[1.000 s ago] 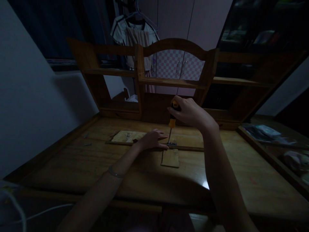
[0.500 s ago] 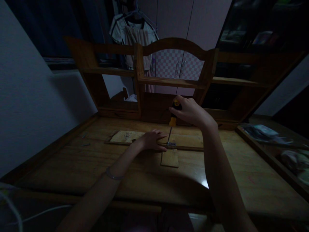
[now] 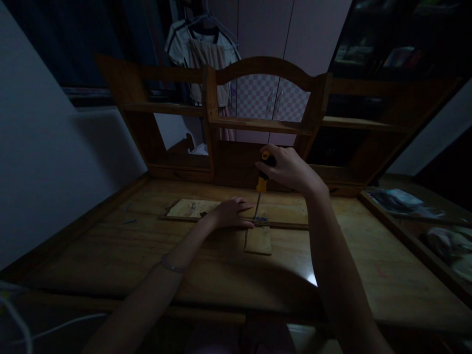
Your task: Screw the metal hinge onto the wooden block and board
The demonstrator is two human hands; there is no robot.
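Note:
My right hand (image 3: 287, 167) is wrapped round the yellow and black handle of a screwdriver (image 3: 261, 184), which stands nearly upright. Its tip meets a small metal hinge (image 3: 261, 219) on the near edge of a long wooden board (image 3: 289, 215). Fingers stretched out, my left hand (image 3: 233, 213) lies on that board just left of the hinge, holding nothing. A small square piece of wood (image 3: 257, 241) lies on the near side, up against the hinge. Whether a screw sits under the tip is too small to make out.
The pieces lie on a wooden desk (image 3: 155, 265) with a wooden shelf unit (image 3: 212, 123) along its back. Small metal bits, perhaps screws (image 3: 129, 221), lie at the left. On the right, a raised wooden edge (image 3: 409, 238) borders a side area with plastic-wrapped items (image 3: 405, 198).
The whole view has shifted very slightly. My right hand keeps the screwdriver on the hinge with only a slight turn of the grip, and my left hand stays on the board.

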